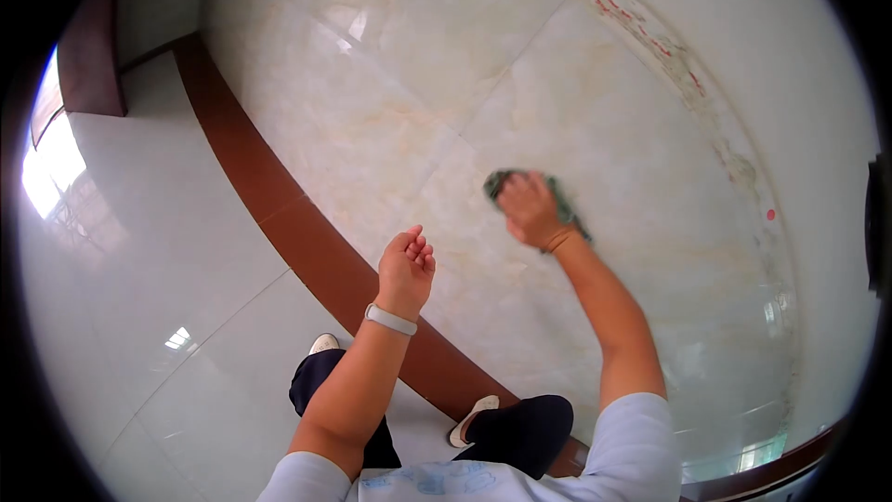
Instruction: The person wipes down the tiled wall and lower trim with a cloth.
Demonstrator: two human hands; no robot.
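Note:
My right hand (531, 211) presses a dark green cloth (564, 202) flat against the glossy cream marble-look wall tiles (520, 316). Its fingers lie over the cloth and are slightly blurred; parts of the cloth stick out on both sides of the hand. Raised in front of the tiles is my left hand (406, 271), its fingers curled into a loose fist with nothing visible in them. A pale grey band (390, 319) circles the left wrist.
A reddish-brown skirting strip (269, 204) runs between the tiled wall and the pale glossy floor (158, 288). Along the wall's upper part lies a decorated border (650, 33). A dark brown post or frame (90, 56) stands at the left. My shoes are beside the strip.

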